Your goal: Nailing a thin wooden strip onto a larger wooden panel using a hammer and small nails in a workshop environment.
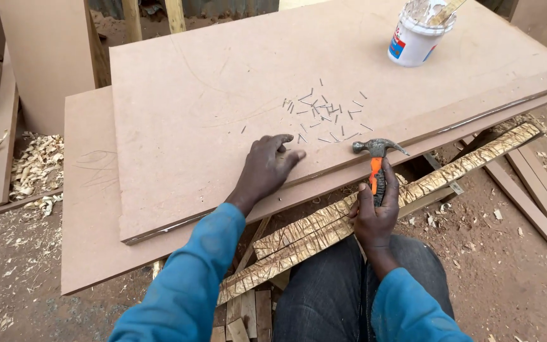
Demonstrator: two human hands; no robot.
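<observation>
Even, soft daylight, faint shadows, no glare; sharp throughout, slight wide-angle bending at edges.

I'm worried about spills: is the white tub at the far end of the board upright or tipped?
Upright. The white tub stands on its base on the board, open mouth up, a stick leaning out.

Head camera looks steeply down (close, over the lap) at board (pixel 235 95).

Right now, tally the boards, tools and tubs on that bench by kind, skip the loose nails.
Brown boards: 2
Claw hammer, orange grip, in right hand: 1
White tub: 1
Total: 4
</observation>
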